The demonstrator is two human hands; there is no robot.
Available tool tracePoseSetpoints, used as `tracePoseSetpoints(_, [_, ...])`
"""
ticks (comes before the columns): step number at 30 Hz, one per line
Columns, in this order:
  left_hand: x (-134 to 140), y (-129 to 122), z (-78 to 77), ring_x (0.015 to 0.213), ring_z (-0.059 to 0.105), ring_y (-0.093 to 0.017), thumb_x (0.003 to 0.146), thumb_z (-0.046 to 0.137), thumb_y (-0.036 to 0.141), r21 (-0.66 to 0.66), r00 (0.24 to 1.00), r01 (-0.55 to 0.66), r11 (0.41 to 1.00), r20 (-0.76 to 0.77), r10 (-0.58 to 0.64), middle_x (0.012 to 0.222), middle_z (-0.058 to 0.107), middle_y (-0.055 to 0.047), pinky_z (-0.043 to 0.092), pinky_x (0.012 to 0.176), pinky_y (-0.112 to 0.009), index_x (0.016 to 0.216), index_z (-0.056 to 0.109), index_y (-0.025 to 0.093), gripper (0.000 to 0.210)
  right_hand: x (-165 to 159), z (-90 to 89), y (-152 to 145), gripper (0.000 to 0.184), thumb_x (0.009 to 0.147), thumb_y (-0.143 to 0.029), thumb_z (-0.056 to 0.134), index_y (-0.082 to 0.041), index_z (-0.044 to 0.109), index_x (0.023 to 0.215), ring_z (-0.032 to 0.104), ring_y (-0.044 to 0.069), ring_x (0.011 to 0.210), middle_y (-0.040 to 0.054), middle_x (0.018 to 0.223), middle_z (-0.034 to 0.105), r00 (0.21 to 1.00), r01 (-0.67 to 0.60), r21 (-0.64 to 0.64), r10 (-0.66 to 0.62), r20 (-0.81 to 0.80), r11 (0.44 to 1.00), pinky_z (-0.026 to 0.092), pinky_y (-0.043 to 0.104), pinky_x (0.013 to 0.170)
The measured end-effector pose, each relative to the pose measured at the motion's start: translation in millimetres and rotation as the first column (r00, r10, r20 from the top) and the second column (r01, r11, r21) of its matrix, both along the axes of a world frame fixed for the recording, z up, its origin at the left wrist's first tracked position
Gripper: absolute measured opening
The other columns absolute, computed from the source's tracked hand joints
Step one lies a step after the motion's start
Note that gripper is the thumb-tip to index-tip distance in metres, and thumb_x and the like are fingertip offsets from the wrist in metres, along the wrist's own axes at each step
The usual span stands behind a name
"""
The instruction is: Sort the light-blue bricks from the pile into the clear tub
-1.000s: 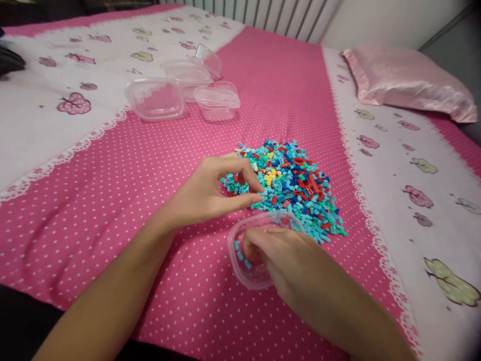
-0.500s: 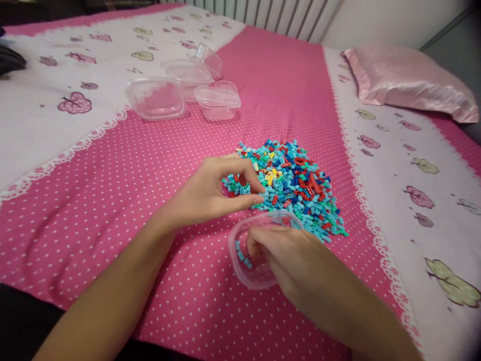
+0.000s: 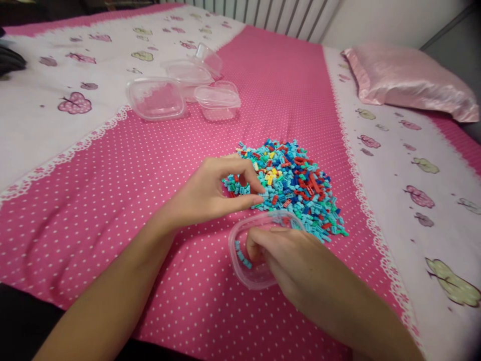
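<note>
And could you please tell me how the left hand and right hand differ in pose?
The left hand is at the brick pile; the right hand reaches into the near tub. The left hand's thumb and forefinger tips show, close together; the right hand's fingertips are hidden. Both are bare.

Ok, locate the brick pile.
In the head view, the brick pile lies right of centre on the pink cloth, by the left hand and just beyond the clear container with the right hand in it.
</note>
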State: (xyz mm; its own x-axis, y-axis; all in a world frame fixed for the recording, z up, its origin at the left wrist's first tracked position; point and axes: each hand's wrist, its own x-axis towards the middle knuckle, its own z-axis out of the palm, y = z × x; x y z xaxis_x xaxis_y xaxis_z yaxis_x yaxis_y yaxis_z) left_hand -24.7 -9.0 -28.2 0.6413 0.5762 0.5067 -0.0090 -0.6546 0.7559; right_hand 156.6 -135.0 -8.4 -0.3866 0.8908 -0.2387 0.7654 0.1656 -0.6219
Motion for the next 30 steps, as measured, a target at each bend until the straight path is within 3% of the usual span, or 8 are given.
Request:
tracePoseSetpoints(8, [0, 0, 0.9, 0.079, 0.069, -0.012, 0.088, 0.079, 0.023, 0.002, 1.0, 0.002, 1.0, -0.004, -0.002, 0.083, 0.075, 0.0, 0.054, 0.075, -0.024, 0.083, 0.069, 0.017, 0.012, -4, -1.1, 1, 0.024, 0.084, 0.001, 0.044, -0.021, 0.052, 0.081, 0.051, 0.015, 0.072, -0.0011, 0.08, 0.065, 1.0, -0.021, -0.043, 0.022, 0.022, 0.999, 0.028, 0.034, 0.067])
tracePoseSetpoints(13, [0, 0, 1.2, 0.079, 0.069, -0.011, 0.088, 0.078, 0.022, 0.0, 1.0, 0.012, 1.0, -0.015, -0.012, 0.083, 0.075, 0.0, 0.054, 0.075, -0.024, 0.083, 0.069, 0.016, 0.012, 2, 0.5, -1, 0.024, 0.091, -0.004, 0.041, -0.022, 0.052, 0.081, 0.051, 0.015, 0.069, -0.0012, 0.079, 0.065, 1.0, 0.007, 0.007, -0.007, 0.021, 1.0, 0.03, 0.034, 0.065])
tracePoseSetpoints(18, [-3, 0, 1.9, 0.082, 0.07, -0.011, 0.089, 0.079, 0.022, -0.006, 0.997, 0.07, 0.998, -0.027, -0.07, 0.087, 0.076, 0.0, 0.054, 0.077, -0.024, 0.086, 0.071, 0.018, 0.01, 31, 19.0, -2, 0.023, 0.104, -0.022, 0.039, -0.026, 0.057, 0.09, 0.059, 0.014, 0.067, -0.0032, 0.078, 0.066, 0.993, 0.118, 0.14, -0.113, -0.044, 0.983, 0.039, 0.029, 0.061])
tracePoseSetpoints(22, [-4, 0, 3.5, 0.085, 0.07, -0.012, 0.089, 0.081, 0.027, 0.002, 0.98, 0.187, 0.982, -0.065, -0.187, 0.087, 0.077, 0.0, 0.054, 0.08, -0.025, 0.085, 0.072, 0.02, 0.011, 39, 26.4, 2, 0.01, 0.104, -0.036, 0.055, -0.029, 0.063, 0.106, 0.07, 0.014, 0.079, -0.0038, 0.09, 0.073, 0.952, 0.299, 0.27, -0.266, -0.153, 0.915, 0.048, 0.025, 0.064])
tracePoseSetpoints(26, [-4, -2, 5.6, 0.086, 0.067, -0.013, 0.091, 0.079, 0.026, 0.012, 0.959, 0.263, 0.965, -0.116, -0.26, 0.087, 0.077, 0.001, 0.052, 0.082, -0.026, 0.086, 0.074, 0.022, 0.009, 25, 20.8, 8, 0.006, 0.097, -0.024, 0.066, -0.028, 0.069, 0.098, 0.072, 0.01, 0.075, -0.0076, 0.085, 0.077, 0.943, 0.275, 0.242, -0.212, -0.257, 0.931, 0.05, 0.019, 0.065])
tracePoseSetpoints(30, [-4, -4, 7.1, 0.087, 0.065, -0.012, 0.092, 0.078, 0.027, 0.016, 0.953, 0.278, 0.96, -0.133, -0.274, 0.086, 0.076, 0.002, 0.05, 0.083, -0.025, 0.087, 0.073, 0.022, 0.008, 14, 14.8, 12, 0.011, 0.09, -0.015, 0.07, -0.026, 0.071, 0.09, 0.071, 0.006, 0.069, -0.0106, 0.078, 0.077, 0.908, 0.336, 0.244, -0.244, -0.341, 0.91, 0.051, 0.014, 0.065])
